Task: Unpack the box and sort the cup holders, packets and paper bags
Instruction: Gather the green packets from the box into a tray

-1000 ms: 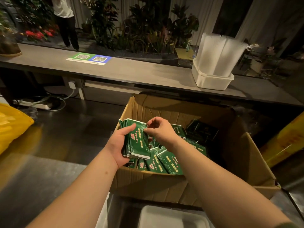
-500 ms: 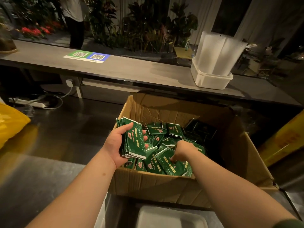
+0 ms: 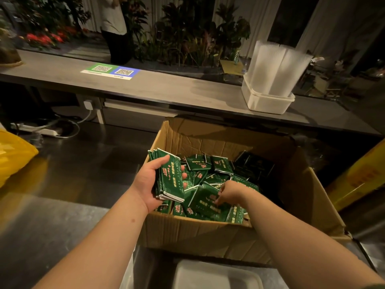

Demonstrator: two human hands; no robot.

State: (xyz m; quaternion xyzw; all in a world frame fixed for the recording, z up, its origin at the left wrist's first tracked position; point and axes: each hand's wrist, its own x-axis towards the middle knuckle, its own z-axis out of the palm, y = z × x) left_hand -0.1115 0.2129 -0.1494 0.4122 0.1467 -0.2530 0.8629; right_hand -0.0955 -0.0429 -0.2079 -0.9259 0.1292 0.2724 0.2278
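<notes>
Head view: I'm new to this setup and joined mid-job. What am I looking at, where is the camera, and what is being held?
There is no machine here. A person works with bare hands, and the single camera sits on their head, looking forward and down, so the two forearms coming up from the bottom edge are theirs. In front of them an open cardboard box stands on a metal worktop. It is full of loose green packets, with some dark packets at its far right. The left hand grips a gathered stack of green packets. The right hand reaches into the box with its fingers on a loose packet, but I cannot tell whether it has gripped it. Behind, on a counter, stands a white tub.
</notes>
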